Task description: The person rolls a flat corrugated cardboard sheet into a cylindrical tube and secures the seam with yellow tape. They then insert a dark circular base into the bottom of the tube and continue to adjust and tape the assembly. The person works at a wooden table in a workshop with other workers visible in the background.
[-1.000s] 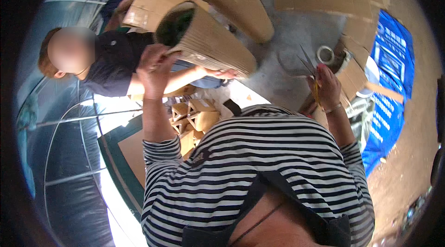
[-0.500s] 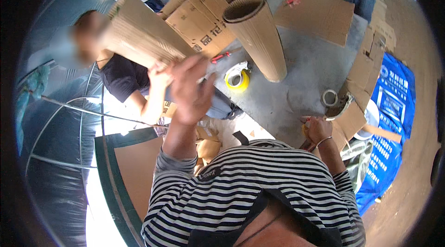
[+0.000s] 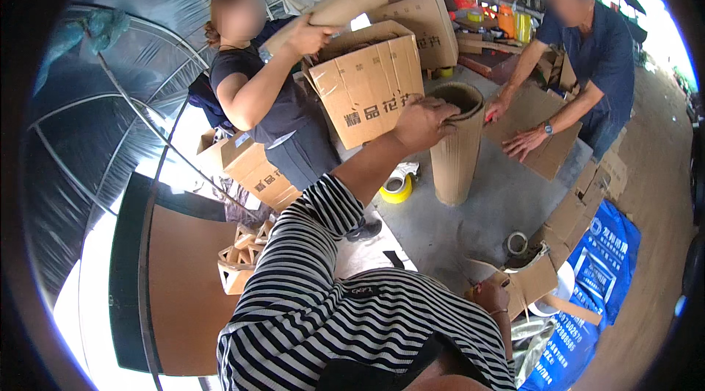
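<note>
Here the left hand point(image 3: 422, 121) has its grip clamped on the rim of the corrugated cardboard tube point(image 3: 455, 145), upright on the grey desk point(image 3: 507, 200) beside a yellow tape roll point(image 3: 396, 187); it looks mid-placement. The right hand point(image 3: 490, 295) rests by cardboard scraps point(image 3: 532, 281), its grip impossible to tell

Bare bench point(image 3: 470, 233) lies open in front of the upright cardboard tube point(image 3: 455, 149); open carton point(image 3: 367, 82) crowds its left, yellow tape roll point(image 3: 396, 187) beside its base, flat cardboard sheet point(image 3: 540, 127) blocks right.
</note>
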A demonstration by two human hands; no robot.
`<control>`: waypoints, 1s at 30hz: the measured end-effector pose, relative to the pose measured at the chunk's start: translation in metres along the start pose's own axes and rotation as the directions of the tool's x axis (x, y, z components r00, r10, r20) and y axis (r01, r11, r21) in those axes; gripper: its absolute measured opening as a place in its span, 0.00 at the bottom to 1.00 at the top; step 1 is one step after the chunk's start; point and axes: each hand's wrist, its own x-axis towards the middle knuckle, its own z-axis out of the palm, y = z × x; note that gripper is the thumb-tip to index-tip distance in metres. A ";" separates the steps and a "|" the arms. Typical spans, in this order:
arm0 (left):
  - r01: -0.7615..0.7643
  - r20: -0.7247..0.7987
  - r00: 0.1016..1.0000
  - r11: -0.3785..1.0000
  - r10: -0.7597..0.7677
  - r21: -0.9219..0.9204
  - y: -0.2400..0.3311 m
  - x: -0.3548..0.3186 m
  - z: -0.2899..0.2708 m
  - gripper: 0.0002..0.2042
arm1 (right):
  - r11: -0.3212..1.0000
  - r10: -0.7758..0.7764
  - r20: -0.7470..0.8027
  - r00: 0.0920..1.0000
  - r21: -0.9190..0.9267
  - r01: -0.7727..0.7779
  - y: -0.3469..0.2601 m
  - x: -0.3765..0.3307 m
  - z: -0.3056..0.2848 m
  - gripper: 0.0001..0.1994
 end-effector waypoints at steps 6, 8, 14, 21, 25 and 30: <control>0.019 0.054 0.998 0.999 -0.018 -0.027 -0.002 -0.018 -0.015 0.17 | 0.995 -0.079 0.030 0.996 -0.053 0.080 0.017 0.003 0.033 0.18; 0.000 0.060 0.998 0.997 0.005 -0.071 -0.003 -0.019 -0.014 0.17 | 0.997 -0.078 0.034 0.996 -0.026 0.078 0.017 0.006 0.036 0.19; -0.005 0.002 1.000 0.995 0.006 -0.100 -0.009 -0.032 -0.017 0.17 | 0.992 -0.101 0.027 0.994 -0.074 0.103 -0.002 -0.004 0.026 0.17; -0.007 -0.003 1.000 0.998 0.006 -0.066 -0.003 -0.036 -0.019 0.16 | 0.991 -0.115 0.069 0.991 -0.067 0.120 0.030 0.014 0.078 0.17; -0.003 -0.056 0.998 0.997 -0.001 -0.071 -0.003 -0.040 -0.009 0.16 | 0.989 -0.134 0.079 0.988 -0.053 0.139 0.040 0.018 0.089 0.17; 0.001 -0.107 0.994 0.996 -0.010 -0.086 0.000 -0.040 -0.002 0.13 | 0.988 -0.150 0.084 0.985 -0.030 0.153 0.048 0.025 0.106 0.18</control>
